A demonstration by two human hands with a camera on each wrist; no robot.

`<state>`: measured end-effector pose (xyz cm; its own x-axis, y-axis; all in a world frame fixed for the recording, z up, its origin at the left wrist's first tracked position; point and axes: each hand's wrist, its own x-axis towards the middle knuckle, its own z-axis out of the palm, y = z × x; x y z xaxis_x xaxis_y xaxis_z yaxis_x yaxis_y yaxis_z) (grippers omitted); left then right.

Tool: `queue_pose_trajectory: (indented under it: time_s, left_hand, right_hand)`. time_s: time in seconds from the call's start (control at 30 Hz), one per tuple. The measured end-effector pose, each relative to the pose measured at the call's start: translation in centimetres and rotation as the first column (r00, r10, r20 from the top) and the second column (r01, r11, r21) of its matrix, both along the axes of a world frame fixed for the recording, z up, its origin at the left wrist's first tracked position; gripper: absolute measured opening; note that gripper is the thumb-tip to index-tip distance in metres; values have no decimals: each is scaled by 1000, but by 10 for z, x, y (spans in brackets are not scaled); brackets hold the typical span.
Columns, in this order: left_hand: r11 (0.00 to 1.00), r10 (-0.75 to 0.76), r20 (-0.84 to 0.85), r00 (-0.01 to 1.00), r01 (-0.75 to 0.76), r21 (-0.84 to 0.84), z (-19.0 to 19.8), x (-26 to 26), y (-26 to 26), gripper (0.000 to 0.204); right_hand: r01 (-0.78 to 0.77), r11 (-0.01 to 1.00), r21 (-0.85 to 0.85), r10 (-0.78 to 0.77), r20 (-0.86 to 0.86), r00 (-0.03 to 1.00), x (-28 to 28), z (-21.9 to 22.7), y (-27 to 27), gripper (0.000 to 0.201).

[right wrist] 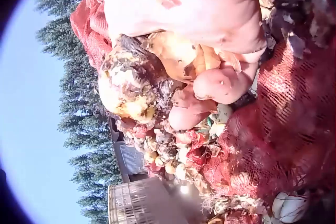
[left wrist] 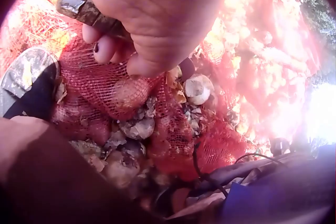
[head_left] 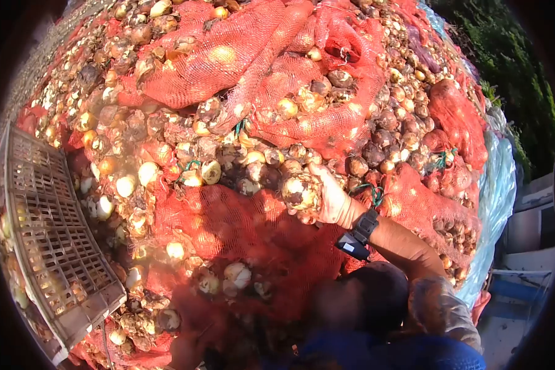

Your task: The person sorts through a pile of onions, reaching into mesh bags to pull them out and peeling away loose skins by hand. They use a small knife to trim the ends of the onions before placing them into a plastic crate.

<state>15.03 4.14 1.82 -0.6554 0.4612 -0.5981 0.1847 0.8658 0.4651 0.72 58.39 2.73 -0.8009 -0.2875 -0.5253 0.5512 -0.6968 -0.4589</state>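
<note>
My right hand [head_left: 334, 198] grips a large onion [head_left: 301, 190] with peeling, blackened skin, above the red mesh sacks. In the right wrist view the fingers [right wrist: 223, 85] curl round dry loose skin beside the blotched onion [right wrist: 126, 87]. My left hand [left wrist: 152, 19] shows only in the left wrist view, its fingers curled round a dark, tape-wrapped handle [left wrist: 97, 16]; I cannot tell what tool it belongs to. Below that hand lie a red mesh sack [left wrist: 105, 82] and a pale onion [left wrist: 198, 88].
A slatted plastic crate [head_left: 61, 234] leans at the left on the heap. Full red mesh sacks [head_left: 222, 55] and loose onions [head_left: 126, 185] cover the ground all round. Blue plastic sheeting [head_left: 496, 172] runs along the right edge. A shoe [left wrist: 26, 82] stands beside a sack.
</note>
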Motion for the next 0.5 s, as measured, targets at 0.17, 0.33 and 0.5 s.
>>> queue_pose_trajectory:
  time_s: [0.17, 0.33, 0.5]
  left_hand:
    - [1000, 23, 49, 999, -23, -13, 6, -10, 8, 35]
    - [998, -6, 79, 997, 11, -67, -11, -10, -3, 35]
    - [999, -8, 67, 998, 10, -41, -17, -14, -3, 34]
  right_hand:
    - [-136, 858, 495, 103, 94, 990, 1, -7, -6, 57]
    - [206, -591, 780, 509, 163, 845, -28, 9, 25, 67]
    - [484, -848, 219, 504, 46, 862, -104, 13, 90, 55]
